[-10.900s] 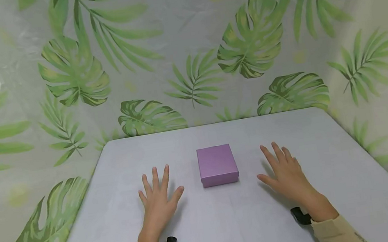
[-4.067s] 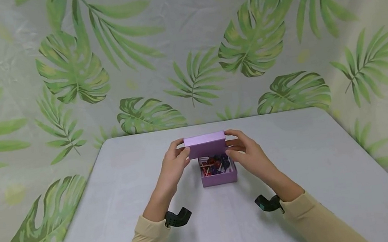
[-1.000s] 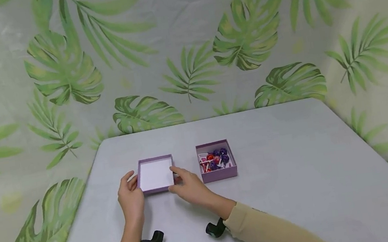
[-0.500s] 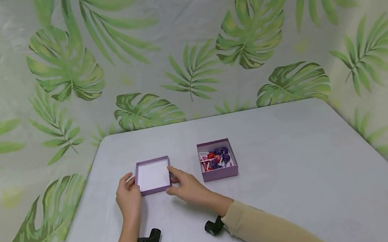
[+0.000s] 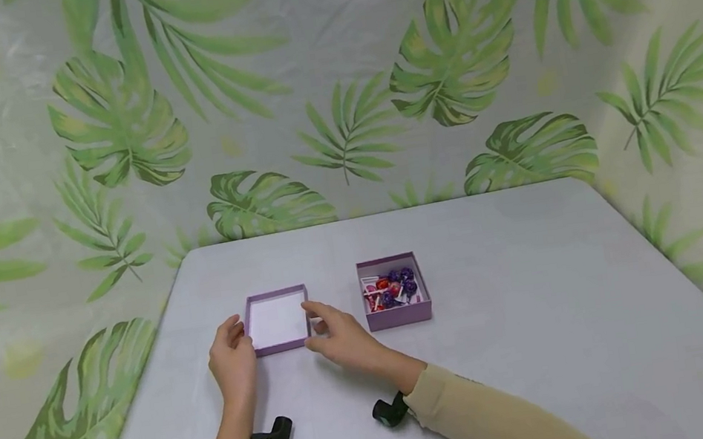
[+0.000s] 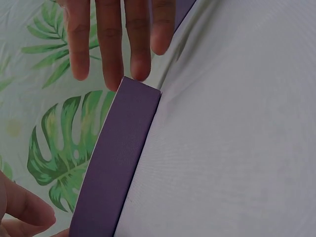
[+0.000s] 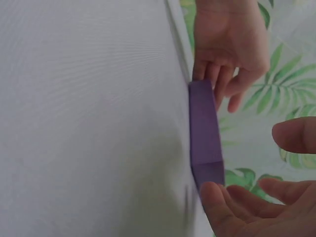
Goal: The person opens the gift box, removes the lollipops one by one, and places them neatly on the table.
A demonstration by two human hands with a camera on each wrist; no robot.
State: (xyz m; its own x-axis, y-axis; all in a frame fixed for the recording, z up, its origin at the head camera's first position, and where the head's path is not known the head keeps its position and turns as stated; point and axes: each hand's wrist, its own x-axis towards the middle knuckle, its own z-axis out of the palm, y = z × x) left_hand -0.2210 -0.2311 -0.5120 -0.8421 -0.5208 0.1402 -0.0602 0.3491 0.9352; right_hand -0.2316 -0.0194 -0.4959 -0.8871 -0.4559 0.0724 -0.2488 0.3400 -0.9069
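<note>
"Gripping anything?"

"No, left hand [image 5: 233,365] and right hand [image 5: 344,338] look loose either side of the upturned lid [image 5: 278,321]; whether the left touches is unclear."

"Beyond?"

"Box [image 5: 400,316], right of the lid; its lollipops [image 5: 389,294] overlap. Sleeves [image 5: 486,410] run out of view. White tabletop [image 5: 536,283], leafy backdrop [image 5: 352,32]."

Lid [image 6: 114,160] cut off at left wrist view's bottom.
</note>
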